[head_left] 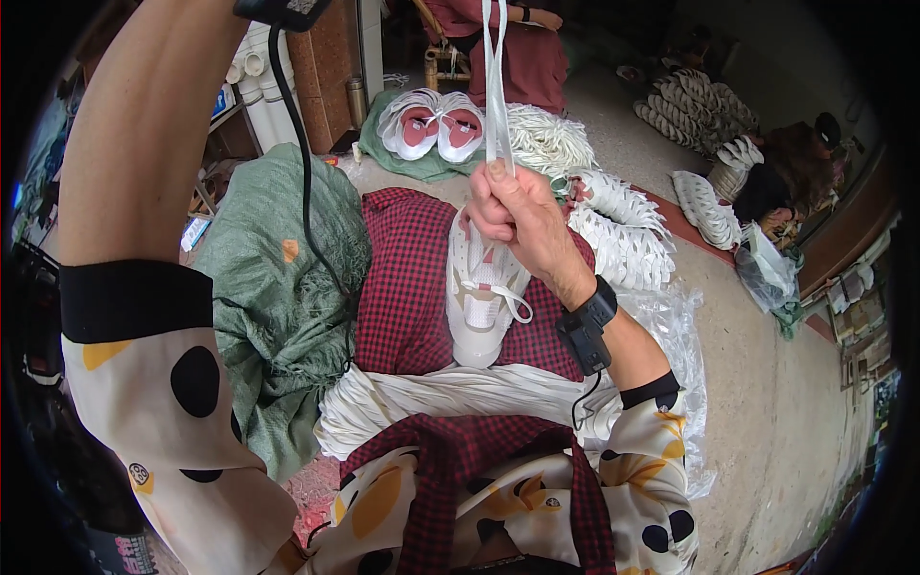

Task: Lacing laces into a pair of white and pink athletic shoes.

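A white and beige sneaker (476, 337) lies on a red-and-black checked cloth (402, 278) over my lap, its toe toward me. A white shoelace (495, 96) rises taut in two strands past the top of the picture. My right hand (513, 206) is closed around these strands, just above the shoe's opening. A short loop of lace stands out at the sneaker's right side. My left arm reaches up on the left, and its hand is beyond the upper edge. Across my lap in front of the toe lies a thick bundle of white laces (359, 407).
A green woven sack (273, 259) bulges at my left. Ahead sit a pair of white shoes with red insoles (441, 129), and a pile of white laces (548, 134). Rows of stacked shoe parts (623, 240) stand at the right. A seated person (517, 53) is beyond.
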